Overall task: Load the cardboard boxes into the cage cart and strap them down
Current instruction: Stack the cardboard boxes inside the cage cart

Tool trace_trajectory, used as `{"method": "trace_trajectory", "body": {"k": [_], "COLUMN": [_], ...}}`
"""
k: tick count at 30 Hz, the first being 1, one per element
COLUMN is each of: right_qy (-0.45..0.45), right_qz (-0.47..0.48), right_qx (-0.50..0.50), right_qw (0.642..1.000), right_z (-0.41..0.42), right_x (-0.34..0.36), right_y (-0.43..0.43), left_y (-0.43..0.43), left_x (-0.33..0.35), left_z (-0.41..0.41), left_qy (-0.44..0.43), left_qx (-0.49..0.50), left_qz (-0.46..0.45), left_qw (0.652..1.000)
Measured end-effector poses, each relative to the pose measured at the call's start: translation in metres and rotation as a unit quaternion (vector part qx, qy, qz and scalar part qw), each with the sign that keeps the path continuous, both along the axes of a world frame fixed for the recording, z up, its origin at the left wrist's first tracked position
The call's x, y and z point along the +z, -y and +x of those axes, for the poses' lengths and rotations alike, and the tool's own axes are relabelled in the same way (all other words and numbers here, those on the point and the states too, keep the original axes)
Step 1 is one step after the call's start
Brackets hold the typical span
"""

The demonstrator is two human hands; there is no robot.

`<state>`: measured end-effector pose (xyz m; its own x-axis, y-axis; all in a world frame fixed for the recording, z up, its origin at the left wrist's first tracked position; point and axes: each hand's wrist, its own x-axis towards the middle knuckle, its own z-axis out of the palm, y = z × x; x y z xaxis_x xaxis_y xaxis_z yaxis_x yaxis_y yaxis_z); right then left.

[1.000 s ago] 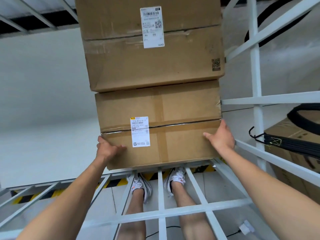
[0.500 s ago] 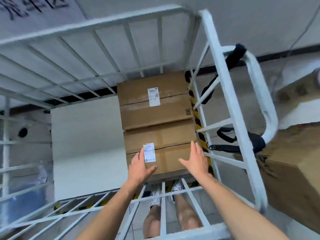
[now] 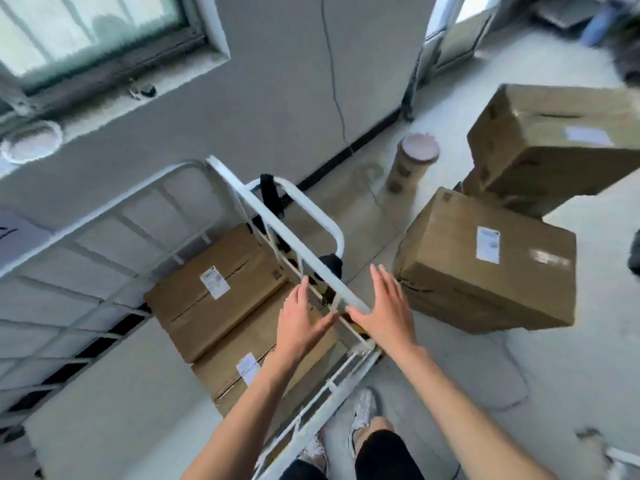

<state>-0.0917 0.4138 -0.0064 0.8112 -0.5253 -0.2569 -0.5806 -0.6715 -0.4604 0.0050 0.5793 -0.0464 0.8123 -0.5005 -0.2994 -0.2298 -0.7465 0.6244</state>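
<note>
Both hands are empty and spread flat, fingers straight and slightly fanned. The left hand [image 3: 300, 323] hovers over the near box [image 3: 249, 363] inside the cart [image 3: 114, 216]. The right hand [image 3: 384, 311] is just across the cart's side rail [image 3: 304, 252], over the floor [image 3: 554, 375]. Whether its thumb touches the rail cannot be told.

Two boxes are loaded. The near box and the far box [image 3: 216, 289] lie flat and side by side on the cart bed, labels up. Their long axes are parallel, running from the cart's middle toward the side rail, with their ends close against it. A black strap [image 3: 268, 188] hangs wound on the cart's handle, not yet in use.

The step in hand looks like the gap between loads: one box set down, the next not yet taken. The floor box [image 3: 485, 271] is nearest, just beyond the right hand. It sits label up and skewed to the cart, a corner turned toward the rail. Behind it a stack [image 3: 554, 143] of more boxes leans, and a tube [image 3: 412, 164] stands near the wall.

The next move probably calls for turning right, gripping the floor box at opposite ends, squaring its long axis to match the loaded pair, and lifting it in beside or on top of them. Strapping should wait until the floor pile is gone.
</note>
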Motion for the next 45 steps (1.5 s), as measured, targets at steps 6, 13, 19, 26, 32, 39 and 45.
{"method": "trace_trajectory", "body": {"k": [6, 13, 19, 26, 32, 39, 45], "right_qy": [0.023, 0.026, 0.003, -0.031, -0.097, -0.125, -0.143], "right_qz": [-0.033, -0.003, 0.059, 0.120, 0.158, 0.192, 0.171], "right_qx": [-0.162, -0.288, -0.334, -0.363, -0.369, -0.406, -0.407], "right_qw": [0.986, 0.957, 0.941, 0.923, 0.911, 0.885, 0.886], "right_z": [-0.120, -0.231, -0.284, -0.293, -0.289, -0.271, -0.251], "right_x": [0.017, 0.000, -0.034, -0.077, -0.109, -0.172, -0.235], "right_y": [0.122, 0.242, 0.309, 0.362, 0.417, 0.511, 0.586], "left_y": [0.156, 0.306, 0.371, 0.382, 0.408, 0.475, 0.510], "left_x": [0.041, 0.034, -0.002, -0.056, -0.102, -0.164, -0.227], "left_z": [-0.054, -0.133, -0.174, -0.144, -0.080, -0.011, 0.025], "left_qy": [0.011, -0.042, -0.120, -0.172, -0.188, -0.198, -0.257], "left_qx": [-0.167, -0.220, -0.178, -0.091, -0.031, 0.017, 0.068], "left_qz": [-0.018, -0.003, 0.022, 0.104, 0.153, 0.159, 0.168], "left_qw": [0.986, 0.975, 0.976, 0.975, 0.970, 0.967, 0.949]}}
